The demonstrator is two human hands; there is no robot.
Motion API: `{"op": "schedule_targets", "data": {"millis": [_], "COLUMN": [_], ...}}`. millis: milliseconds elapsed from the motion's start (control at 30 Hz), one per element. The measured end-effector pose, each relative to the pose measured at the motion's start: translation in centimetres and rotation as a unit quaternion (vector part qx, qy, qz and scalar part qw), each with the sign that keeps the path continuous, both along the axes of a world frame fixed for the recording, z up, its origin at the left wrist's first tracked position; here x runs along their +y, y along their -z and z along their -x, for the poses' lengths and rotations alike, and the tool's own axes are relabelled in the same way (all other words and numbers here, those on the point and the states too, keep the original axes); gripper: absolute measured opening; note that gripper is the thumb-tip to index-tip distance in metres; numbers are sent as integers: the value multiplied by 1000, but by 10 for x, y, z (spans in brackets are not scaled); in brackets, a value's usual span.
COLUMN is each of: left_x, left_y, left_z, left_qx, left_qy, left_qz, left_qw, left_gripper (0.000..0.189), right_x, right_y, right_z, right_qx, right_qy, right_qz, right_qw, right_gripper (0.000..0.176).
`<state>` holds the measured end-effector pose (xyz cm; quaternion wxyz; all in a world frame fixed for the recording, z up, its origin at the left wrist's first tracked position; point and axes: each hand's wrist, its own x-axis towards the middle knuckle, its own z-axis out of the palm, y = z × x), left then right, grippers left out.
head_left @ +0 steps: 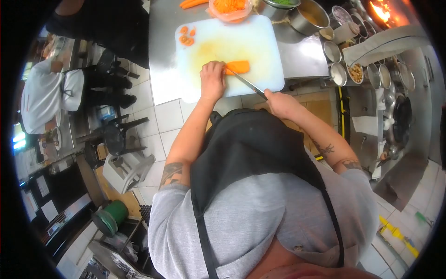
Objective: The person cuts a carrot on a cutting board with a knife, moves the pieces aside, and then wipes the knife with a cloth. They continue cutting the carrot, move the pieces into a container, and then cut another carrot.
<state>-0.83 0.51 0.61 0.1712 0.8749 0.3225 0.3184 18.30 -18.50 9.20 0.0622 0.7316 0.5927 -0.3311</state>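
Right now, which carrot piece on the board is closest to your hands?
The big chunk beside my left hand; the little pieces sit in the board's far left corner.

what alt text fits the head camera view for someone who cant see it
In a kitchen, a person's left hand holds a carrot on a white board while the right hand puts a knife to it. Carrot slices lie near the board's far left corner, and a bowl of grated carrot stands at its far edge.
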Motion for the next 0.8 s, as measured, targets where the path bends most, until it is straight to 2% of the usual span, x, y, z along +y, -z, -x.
{"op": "schedule_targets", "data": {"millis": [167, 267, 367, 467, 567, 667, 733, 800], "left_x": [3, 6, 5, 6, 6, 1, 2, 2], "left_y": [5, 9, 9, 7, 8, 4, 17, 22], "left_z": [2, 2, 3, 4, 3, 7, 9, 9], "left_qx": [-39, -40, -34, -46, -41, 13, 48, 59], "left_qy": [2, 6, 5, 16, 12, 14, 13, 3], "left_qz": [5, 6, 6, 5, -4, -6, -32, -35], "left_qw": [999, 999, 999, 999, 999, 1000, 998, 998], "left_gripper": [15, 15, 16, 15, 19, 28, 39, 45], "right_x": [0, -3, -5, 2, 11, 8, 6, 2], "right_y": [-49, -58, -52, -50, -7, 3, 12, 8], "right_z": [5, 4, -1, 1, 0, 1, 2, 2], "right_qx": [-25, -24, -19, -8, 4, 13, 32, 11], "right_qy": [15, -2, -15, -18, -12, -3, 48, 11], "right_qz": [-3, -2, -18, 20, 16, 13, 55, 24], "right_qw": [1000, 1000, 1000, 1000, 1000, 1000, 997, 1000], "right_gripper": [20, 22, 19, 24, 24, 24, 36, 37]}}
